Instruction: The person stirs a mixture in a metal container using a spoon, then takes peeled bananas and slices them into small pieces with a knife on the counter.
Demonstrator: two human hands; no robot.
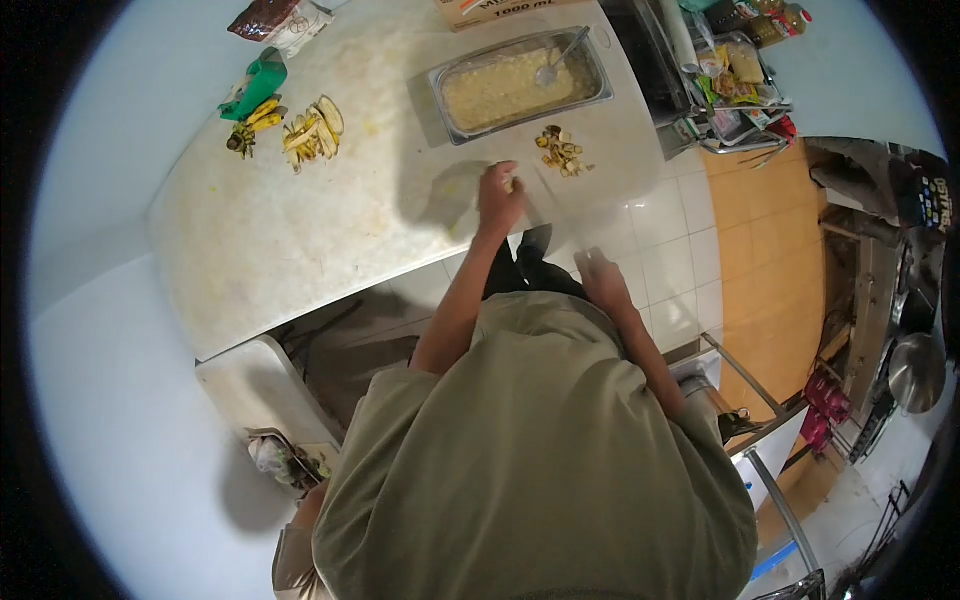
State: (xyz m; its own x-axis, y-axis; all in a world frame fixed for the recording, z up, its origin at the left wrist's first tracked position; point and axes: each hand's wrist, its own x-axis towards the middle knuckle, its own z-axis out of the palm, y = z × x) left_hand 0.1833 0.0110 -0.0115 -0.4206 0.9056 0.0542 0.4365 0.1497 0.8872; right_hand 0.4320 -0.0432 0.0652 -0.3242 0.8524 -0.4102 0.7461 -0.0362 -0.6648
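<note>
My left hand (pixel 500 205) is over the table's near edge, fingers curled round a small pale piece whose kind I cannot make out. To its right is my right hand (pixel 604 280), low beside the table edge and smeared by motion. A faint blurred streak lies between the hands; whether my right hand holds it I cannot tell. Beyond my left hand stands a steel pan (pixel 462 137) of pale yellow lumpy mash, with a spoon (pixel 546 75) resting in it. Banana scraps (pixel 562 152) lie in a small heap right of my left hand.
Banana peels (pixel 315 135), yellow bananas (pixel 265 115) and a green bag (pixel 258 85) lie on the table's left. At the back are a brown-and-white packet (pixel 283 22) and a cardboard box (pixel 490 12). A rack of packets (pixel 740 85) stands right. Another person's sleeve (pixel 295 562) shows lower left.
</note>
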